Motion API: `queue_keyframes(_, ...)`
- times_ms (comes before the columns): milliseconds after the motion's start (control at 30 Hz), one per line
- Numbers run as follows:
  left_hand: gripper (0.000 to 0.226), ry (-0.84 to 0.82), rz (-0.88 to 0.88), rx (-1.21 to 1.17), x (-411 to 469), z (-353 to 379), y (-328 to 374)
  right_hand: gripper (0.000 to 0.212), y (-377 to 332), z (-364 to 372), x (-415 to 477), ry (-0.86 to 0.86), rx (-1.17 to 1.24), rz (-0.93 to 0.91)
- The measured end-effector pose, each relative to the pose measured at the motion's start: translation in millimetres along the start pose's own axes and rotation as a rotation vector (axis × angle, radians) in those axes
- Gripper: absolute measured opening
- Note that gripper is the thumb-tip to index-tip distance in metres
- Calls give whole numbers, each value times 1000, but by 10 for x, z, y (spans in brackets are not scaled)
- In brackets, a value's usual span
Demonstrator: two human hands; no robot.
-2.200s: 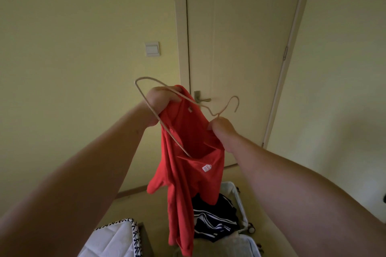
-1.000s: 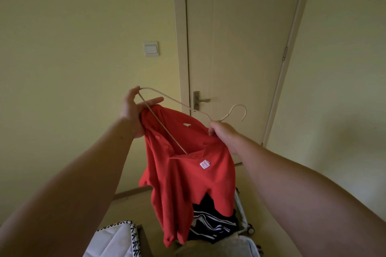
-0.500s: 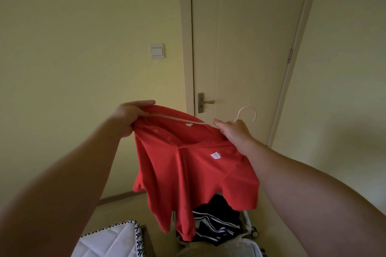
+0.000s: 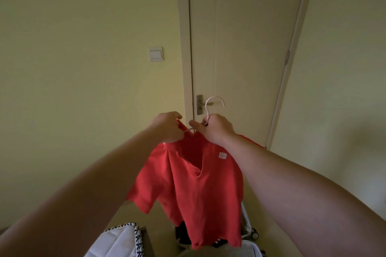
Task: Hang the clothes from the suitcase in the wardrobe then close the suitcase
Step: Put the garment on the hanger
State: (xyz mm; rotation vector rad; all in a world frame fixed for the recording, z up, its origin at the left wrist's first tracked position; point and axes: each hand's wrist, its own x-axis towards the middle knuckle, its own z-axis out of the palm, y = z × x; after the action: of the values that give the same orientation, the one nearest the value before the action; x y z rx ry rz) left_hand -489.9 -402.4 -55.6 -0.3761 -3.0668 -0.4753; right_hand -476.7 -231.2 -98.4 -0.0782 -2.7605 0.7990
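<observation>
A red polo shirt (image 4: 200,190) hangs from a thin white hanger (image 4: 213,102) held up in front of the door. My right hand (image 4: 215,129) grips the hanger's neck just under the hook. My left hand (image 4: 169,129) pinches the shirt's collar and the hanger wire at the left shoulder. Below the shirt lies the open suitcase (image 4: 248,229), mostly hidden, with dark striped clothes (image 4: 181,236) showing inside it.
A closed cream door (image 4: 240,48) with a metal handle (image 4: 200,104) stands straight ahead. A light switch (image 4: 155,54) is on the wall to its left. A white quilted cushion with a patterned edge (image 4: 119,242) lies at the bottom left.
The shirt now sits on the hanger and hangs straight down. My left hand moved right to the collar, close to my right hand, which turned the hook upright.
</observation>
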Motion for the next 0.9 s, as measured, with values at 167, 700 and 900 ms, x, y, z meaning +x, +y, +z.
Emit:
queue_keyframes(167, 47, -63, 6, 359, -12, 95, 18, 57, 11, -82, -40, 36, -59, 39)
queue_keyframes(700, 37, 339, -26, 6, 247, 33, -305, 37, 375, -261, -137, 271, -434, 272)
queue_keyframes(900, 22, 287, -44, -57, 248, 167, -364, 14, 404, -196, -38, 256, 65, 402)
